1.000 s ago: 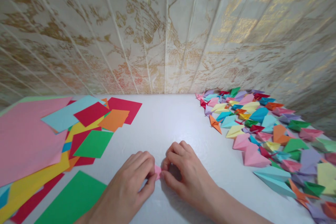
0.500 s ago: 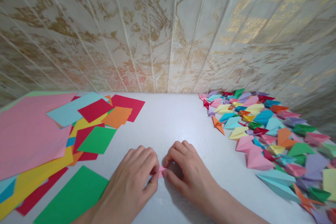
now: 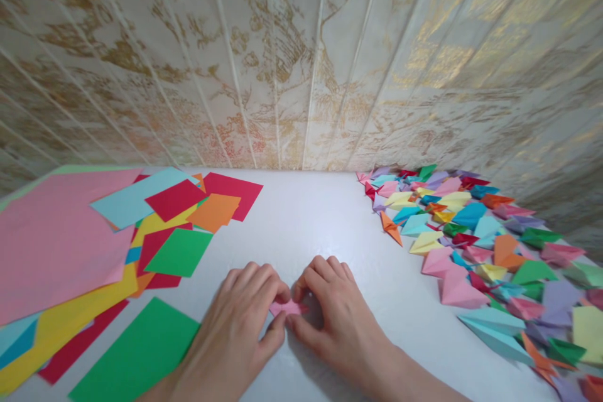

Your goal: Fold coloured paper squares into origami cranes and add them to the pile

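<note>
Handling pink paper (image 3: 289, 307): two hands, near middle of the white table (image 3: 311, 220); small narrow piece, lying between the fingertips of both.
Left hand (image 3: 245, 317): thumb and forefinger curved, tips apart, at the paper's left part; other fingers bunched together. Whether it pinches the paper, cannot tell.
Right hand (image 3: 342, 320): mirrors the left; forefinger at the far edge, thumb at the near edge, remaining fingers curled close. Grip again cannot tell.
Left side, near: green sheet (image 3: 139, 352), partly behind the left wrist.
Left side, farther: large pink sheet (image 3: 56, 245), yellow sheet (image 3: 85, 320), green square (image 3: 179, 252), orange piece (image 3: 214, 212), overlapping others.
Right side: many folded paper shapes (image 3: 464, 286), mixed colours, crowded from far edge to near.
Far edge: pale backdrop (image 3: 301, 75), gold-patterned, ribbed.
</note>
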The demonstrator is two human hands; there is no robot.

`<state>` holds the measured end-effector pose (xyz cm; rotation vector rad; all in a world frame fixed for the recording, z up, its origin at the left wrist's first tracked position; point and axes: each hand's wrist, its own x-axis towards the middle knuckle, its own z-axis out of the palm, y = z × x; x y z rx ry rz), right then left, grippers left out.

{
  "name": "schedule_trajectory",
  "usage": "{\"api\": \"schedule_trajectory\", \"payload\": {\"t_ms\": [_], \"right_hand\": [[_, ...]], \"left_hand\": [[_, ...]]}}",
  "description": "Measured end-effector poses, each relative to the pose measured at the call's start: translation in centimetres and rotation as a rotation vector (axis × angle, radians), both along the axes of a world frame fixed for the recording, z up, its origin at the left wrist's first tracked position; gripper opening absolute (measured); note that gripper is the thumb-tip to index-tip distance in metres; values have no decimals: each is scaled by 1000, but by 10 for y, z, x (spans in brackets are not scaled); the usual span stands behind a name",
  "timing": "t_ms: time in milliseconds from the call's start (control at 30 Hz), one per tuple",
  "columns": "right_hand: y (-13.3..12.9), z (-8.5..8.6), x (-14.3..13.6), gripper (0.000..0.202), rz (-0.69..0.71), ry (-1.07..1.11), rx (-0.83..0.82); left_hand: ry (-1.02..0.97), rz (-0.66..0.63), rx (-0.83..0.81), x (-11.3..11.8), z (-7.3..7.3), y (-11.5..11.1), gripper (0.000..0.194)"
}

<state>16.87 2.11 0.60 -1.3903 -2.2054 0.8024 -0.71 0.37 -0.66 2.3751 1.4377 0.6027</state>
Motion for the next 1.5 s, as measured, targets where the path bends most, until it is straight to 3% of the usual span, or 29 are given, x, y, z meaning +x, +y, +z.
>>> {"api": "schedule_trajectory", "payload": {"t_ms": [333, 567, 733, 867, 967, 1133, 1233, 1367, 1500], "right_hand": [[-1, 0, -2, 33, -46, 33, -48], [6, -1, 13, 52, 51, 152, -84], [3, 3, 22, 45, 120, 177, -40], [-3, 4, 15, 34, 129, 88, 48], [-4, 0, 6, 22, 69, 47, 96], [1, -9, 1, 22, 24, 74, 110], [2, -10, 3, 24, 26, 95, 106], [0, -9, 4, 25, 30, 99, 101], [-2, -6, 6, 25, 50, 94, 117]], "left_hand": [[37, 5, 26, 2, 0, 0, 15], [80, -35, 34, 0, 5, -2, 18], [164, -119, 10, -3, 21, -6, 30], [149, -45, -39, 0, 28, -13, 15], [93, 67, -43, 7, 22, -15, 4], [-3, 223, -58, 19, 9, -13, 14], [-34, 257, -90, 20, 8, -15, 25], [-61, 207, -117, 13, 13, -20, 34], [-30, 93, -25, 1, 13, -18, 25]]}}
